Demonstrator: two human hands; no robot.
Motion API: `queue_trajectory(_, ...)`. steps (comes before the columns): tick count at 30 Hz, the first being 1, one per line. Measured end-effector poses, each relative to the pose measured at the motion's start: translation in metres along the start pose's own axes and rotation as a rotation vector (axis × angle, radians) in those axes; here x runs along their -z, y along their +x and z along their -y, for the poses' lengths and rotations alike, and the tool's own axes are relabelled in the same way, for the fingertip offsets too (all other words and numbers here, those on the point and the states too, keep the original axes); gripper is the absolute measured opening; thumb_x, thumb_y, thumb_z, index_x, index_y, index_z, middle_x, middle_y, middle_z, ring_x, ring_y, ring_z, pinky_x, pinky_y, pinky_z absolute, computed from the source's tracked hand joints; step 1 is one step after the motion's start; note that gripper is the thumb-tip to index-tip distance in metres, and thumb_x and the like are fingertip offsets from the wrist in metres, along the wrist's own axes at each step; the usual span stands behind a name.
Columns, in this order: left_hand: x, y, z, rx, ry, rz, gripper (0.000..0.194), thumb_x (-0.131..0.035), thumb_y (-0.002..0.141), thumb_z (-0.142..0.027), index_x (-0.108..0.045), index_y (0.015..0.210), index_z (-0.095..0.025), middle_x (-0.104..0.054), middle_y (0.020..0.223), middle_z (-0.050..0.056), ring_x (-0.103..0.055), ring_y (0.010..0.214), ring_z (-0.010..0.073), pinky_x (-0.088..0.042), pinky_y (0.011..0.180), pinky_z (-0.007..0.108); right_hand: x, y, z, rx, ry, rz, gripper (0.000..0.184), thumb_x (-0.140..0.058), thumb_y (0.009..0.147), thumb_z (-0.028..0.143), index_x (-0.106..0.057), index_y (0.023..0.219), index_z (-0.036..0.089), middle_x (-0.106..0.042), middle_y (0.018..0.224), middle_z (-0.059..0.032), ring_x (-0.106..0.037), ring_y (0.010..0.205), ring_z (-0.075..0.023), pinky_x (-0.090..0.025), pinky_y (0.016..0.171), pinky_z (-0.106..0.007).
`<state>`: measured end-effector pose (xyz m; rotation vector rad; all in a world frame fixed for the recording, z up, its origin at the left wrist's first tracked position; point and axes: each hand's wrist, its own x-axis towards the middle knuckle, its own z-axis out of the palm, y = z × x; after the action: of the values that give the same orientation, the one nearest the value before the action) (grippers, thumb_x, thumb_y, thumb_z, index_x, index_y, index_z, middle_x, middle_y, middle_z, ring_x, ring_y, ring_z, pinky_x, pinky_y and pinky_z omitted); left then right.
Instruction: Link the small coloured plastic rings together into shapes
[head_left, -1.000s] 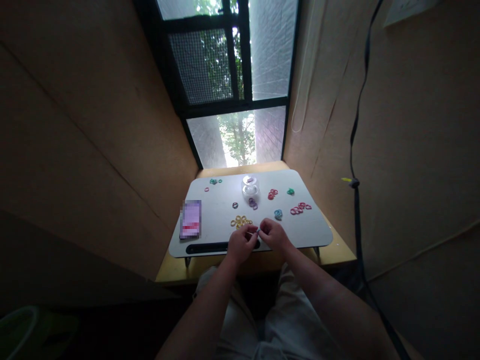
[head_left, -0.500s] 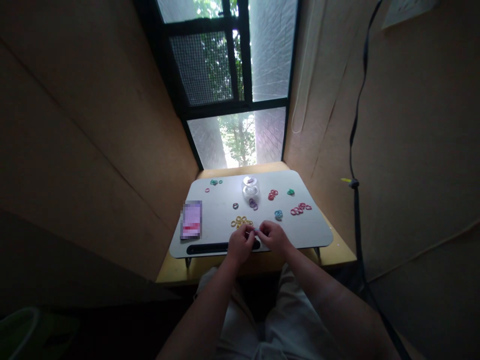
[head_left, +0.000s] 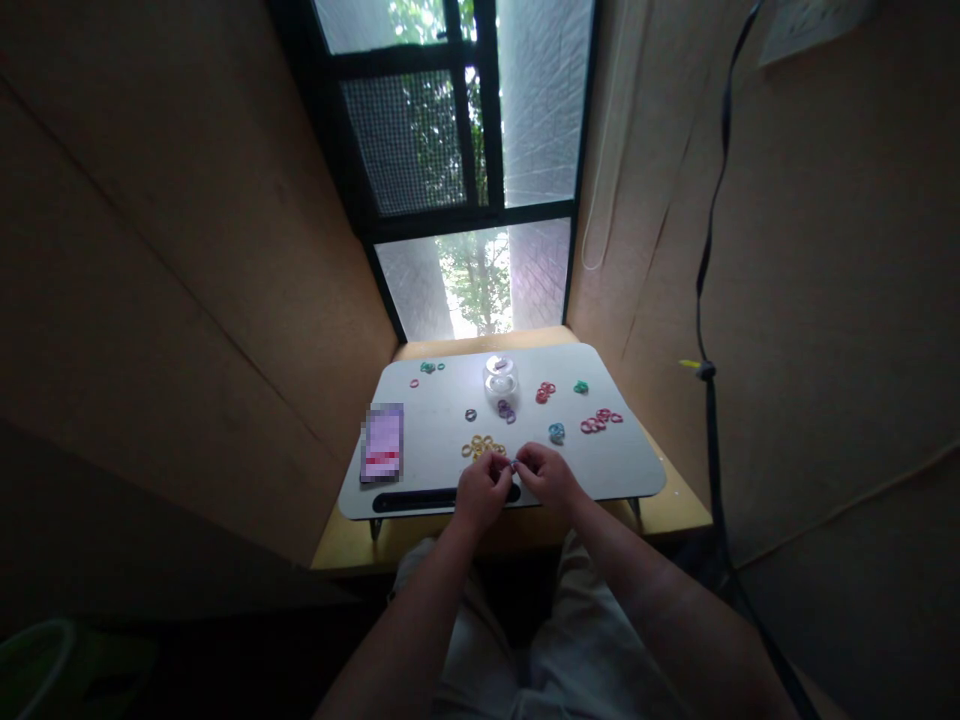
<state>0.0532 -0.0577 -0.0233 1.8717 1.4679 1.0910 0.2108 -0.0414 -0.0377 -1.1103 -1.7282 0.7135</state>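
Note:
Over the near edge of a white lap table, my left hand and my right hand meet fingertip to fingertip. Both are closed in a pinch around something tiny, mostly hidden by the fingers; a pale or purplish speck shows between them. Just beyond my left hand lies a cluster of yellow rings. Light blue rings sit past my right hand. Farther back are purple rings beside a clear lidded jar, and a dark ring.
Pink rings, red rings and green rings lie on the right. More green rings and a pink ring are at back left. A phone lies left, near a dark slot. Walls flank the window.
The view has shifted very slightly. My hands stay together at the same place, with only a small shift of the fingers; the rings, jar and phone have not moved.

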Motion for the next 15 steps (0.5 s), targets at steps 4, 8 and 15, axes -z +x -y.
queue_trajectory(4, 0.0011, 0.0, -0.0005, -0.006, -0.068, 0.028, 0.016, -0.054, 0.086, -0.031, -0.064, 0.091, -0.02, -0.069, 0.082, 0.001, -0.062, 0.067, 0.0124, -0.045, 0.065, 0.024, -0.0019, 0.0008, -0.0038, -0.013, 0.0, -0.007, 0.011, -0.057, 0.08, 0.026, -0.059, 0.072, 0.019, -0.056, 0.063, 0.002, -0.049, 0.057, -0.0115, -0.038, 0.053, -0.022)
queue_trajectory(8, 0.0018, 0.0002, -0.0006, -0.023, -0.088, 0.055, 0.019, -0.053, 0.086, -0.028, -0.066, 0.097, -0.021, -0.071, 0.088, 0.001, -0.063, 0.069, 0.0124, -0.047, 0.067, 0.024, -0.0027, 0.0009, -0.0054, -0.034, -0.012, -0.02, 0.012, -0.059, 0.08, 0.027, -0.058, 0.071, 0.019, -0.058, 0.062, 0.0015, -0.05, 0.056, -0.0118, -0.038, 0.052, -0.022)
queue_trajectory(15, 0.0028, -0.0012, -0.0022, -0.031, -0.038, 0.049, 0.019, -0.056, 0.085, -0.032, -0.068, 0.093, -0.02, -0.067, 0.073, 0.0, -0.057, 0.061, 0.0114, -0.042, 0.059, 0.022, -0.0017, 0.0008, -0.0039, -0.025, -0.04, -0.02, 0.01, -0.058, 0.078, 0.025, -0.058, 0.07, 0.019, -0.056, 0.061, 0.0021, -0.049, 0.056, -0.0115, -0.037, 0.051, -0.022)
